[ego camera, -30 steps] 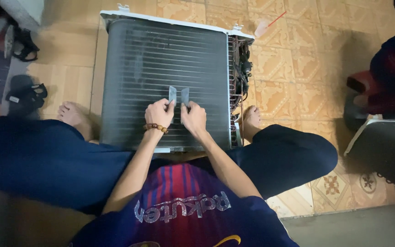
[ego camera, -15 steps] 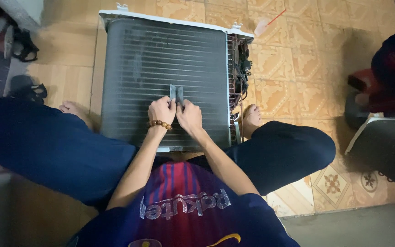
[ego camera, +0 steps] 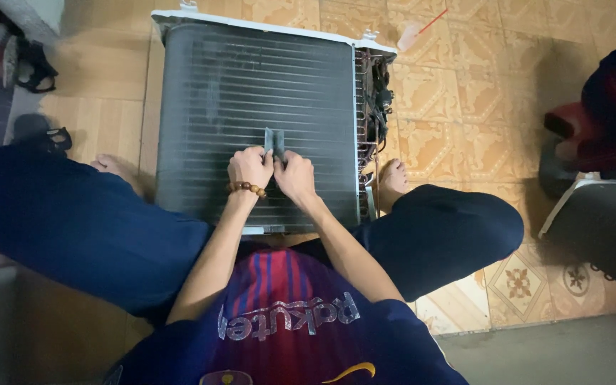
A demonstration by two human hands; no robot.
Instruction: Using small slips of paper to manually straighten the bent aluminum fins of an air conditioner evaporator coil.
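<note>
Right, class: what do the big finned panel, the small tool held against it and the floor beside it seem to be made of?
Finned panel: probably thin metal, dull grey, judging by its fine close ribs and white frame.
Small tool, under the left hand and right hand: grey, flat; metal or plastic, cannot tell.
Floor: glazed ceramic tile, likely; patterned squares with a slight sheen.

Striped red-and-blue shirt, navy trousers, brown bead bracelet point(ego camera: 249, 187)
</note>
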